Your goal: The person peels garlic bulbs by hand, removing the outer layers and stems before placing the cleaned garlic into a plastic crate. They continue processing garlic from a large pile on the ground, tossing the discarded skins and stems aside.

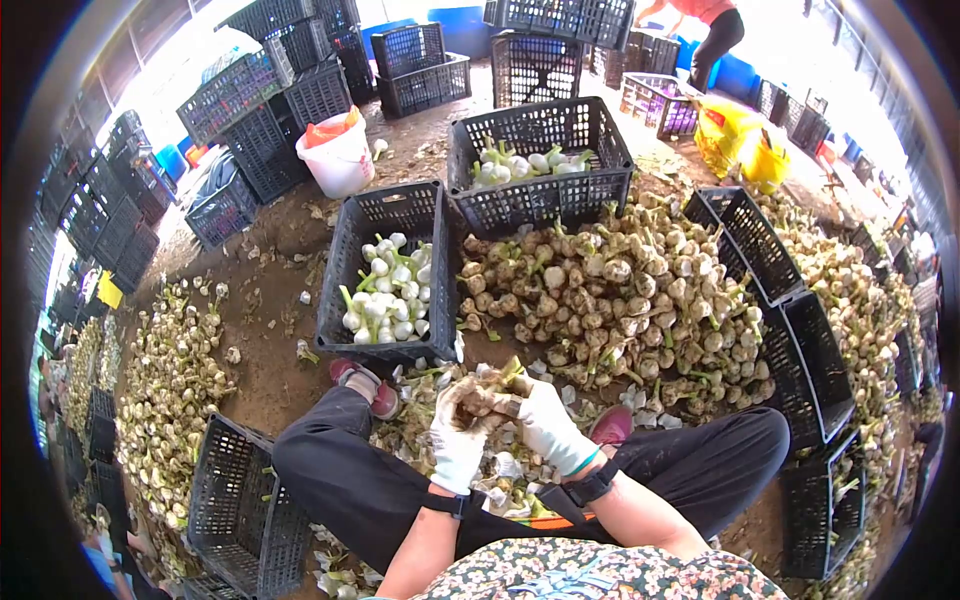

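Observation:
My left hand (461, 428) and my right hand (548, 418), both in white work gloves with soiled fingers, meet in front of my crossed legs. Their fingers are closed around a garlic bulb (514, 378), whose greenish stem end pokes out above them. Most of the bulb is hidden by the fingers. Beyond the hands lies a large heap of dirty, unpeeled garlic (620, 300). To its left, a black crate (385, 204) contains clean white garlic (390, 290). Peeled skins litter the ground beneath my hands.
Behind the heap, another black crate (540, 205) holds some white bulbs. A white bucket (337, 165) stands at the back left. Black crates (770, 260) line the right side, and one crate (235, 500) lies near my left knee. More garlic piles (175, 390) flank me. A person (715, 30) bends at the back.

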A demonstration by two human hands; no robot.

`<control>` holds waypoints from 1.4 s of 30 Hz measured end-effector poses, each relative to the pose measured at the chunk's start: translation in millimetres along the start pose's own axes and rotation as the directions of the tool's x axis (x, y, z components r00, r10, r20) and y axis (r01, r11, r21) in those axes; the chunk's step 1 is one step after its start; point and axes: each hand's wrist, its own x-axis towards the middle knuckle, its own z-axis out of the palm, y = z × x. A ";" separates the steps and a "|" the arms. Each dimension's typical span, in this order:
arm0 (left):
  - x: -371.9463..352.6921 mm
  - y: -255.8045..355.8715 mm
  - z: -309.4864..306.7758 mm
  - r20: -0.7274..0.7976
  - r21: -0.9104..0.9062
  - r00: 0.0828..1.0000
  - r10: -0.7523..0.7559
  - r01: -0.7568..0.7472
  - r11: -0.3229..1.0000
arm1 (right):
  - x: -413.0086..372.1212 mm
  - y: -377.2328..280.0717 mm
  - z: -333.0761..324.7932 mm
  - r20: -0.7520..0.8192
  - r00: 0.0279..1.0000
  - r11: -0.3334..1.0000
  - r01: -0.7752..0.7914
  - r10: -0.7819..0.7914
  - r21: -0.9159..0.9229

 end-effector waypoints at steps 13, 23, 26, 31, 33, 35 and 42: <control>-0.8 8.4 2.9 0.155 -0.672 0.915 -0.372 0.374 0.639 | 0.0 -12.1 -25.0 0.153 0.955 0.705 0.290 -0.253 -0.647; -3.1 9.5 -3.7 0.269 -0.524 0.830 -0.489 0.552 0.649 | -0.6 8.1 -37.0 0.046 0.974 0.898 0.221 -0.220 -0.381; -6.3 3.5 7.2 0.112 -0.118 0.948 -0.298 0.310 0.943 | -3.9 6.5 -35.5 0.096 0.952 0.745 0.287 -0.290 -0.601; -2.5 22.2 2.1 0.249 -0.443 0.894 -0.372 0.447 0.777 | 6.1 13.1 -49.1 -0.162 0.984 0.980 -0.047 0.079 0.194; -5.2 31.2 1.1 0.277 -0.456 0.889 -0.364 0.455 0.765 | 11.4 15.3 -53.2 -0.298 0.931 0.902 -0.067 0.210 0.427; -5.6 26.8 -1.9 0.307 -0.471 0.887 -0.344 0.456 0.755 | 18.5 23.7 -77.8 -0.276 0.955 0.994 -0.112 0.105 -0.010; -0.9 7.9 -12.4 0.277 0.292 0.956 -0.091 0.006 0.957 | -9.3 -28.1 -25.1 0.339 0.879 0.428 0.463 -0.337 -0.776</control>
